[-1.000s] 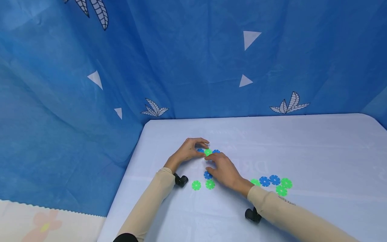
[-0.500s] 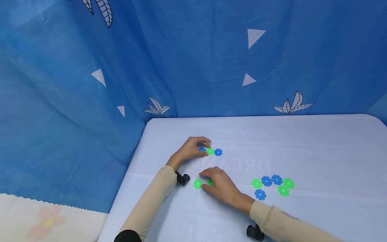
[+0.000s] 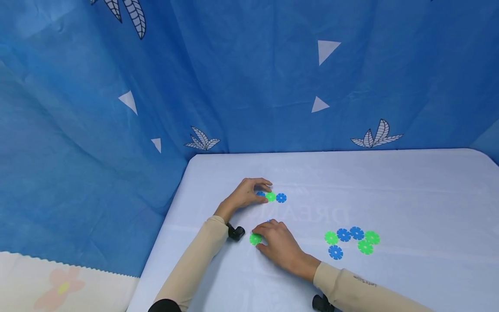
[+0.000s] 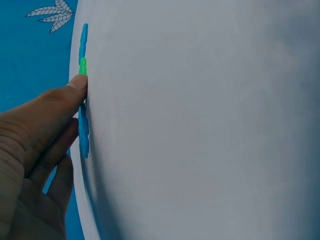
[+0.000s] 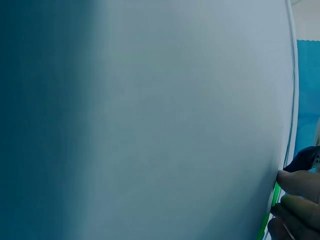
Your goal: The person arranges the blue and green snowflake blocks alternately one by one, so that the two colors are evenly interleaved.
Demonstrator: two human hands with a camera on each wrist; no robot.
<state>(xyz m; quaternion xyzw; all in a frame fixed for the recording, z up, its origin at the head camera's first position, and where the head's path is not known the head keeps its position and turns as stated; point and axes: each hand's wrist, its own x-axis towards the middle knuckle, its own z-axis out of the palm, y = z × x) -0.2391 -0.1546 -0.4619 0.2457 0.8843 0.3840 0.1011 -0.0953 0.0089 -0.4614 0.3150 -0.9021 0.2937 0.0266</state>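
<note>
My left hand (image 3: 246, 192) pinches a flat row of notched interlocking discs: a green disc (image 3: 270, 197) between two blue discs. In the left wrist view the thumb lies on the green disc (image 4: 83, 66), and a blue disc (image 4: 83, 132) extends below it. My right hand (image 3: 281, 246) is low over the table, thumb and fingertips around the edge of a loose green disc (image 3: 255, 239). Green edges (image 5: 275, 195) show by its fingers in the right wrist view. Just above its knuckles peeks a sliver of a blue disc (image 3: 269, 221); another green disc there is hidden.
Right of my right hand lie several more discs, among them a green disc (image 3: 331, 238), a blue disc (image 3: 335, 252) and a far-right green disc (image 3: 372, 237). They rest on the white-covered table (image 3: 421, 199). A blue printed curtain (image 3: 249, 86) hangs behind it.
My right hand has come away from the disc row, toward me, and then slightly left to the loose green disc. The left hand keeps its pinch, almost in place.
</note>
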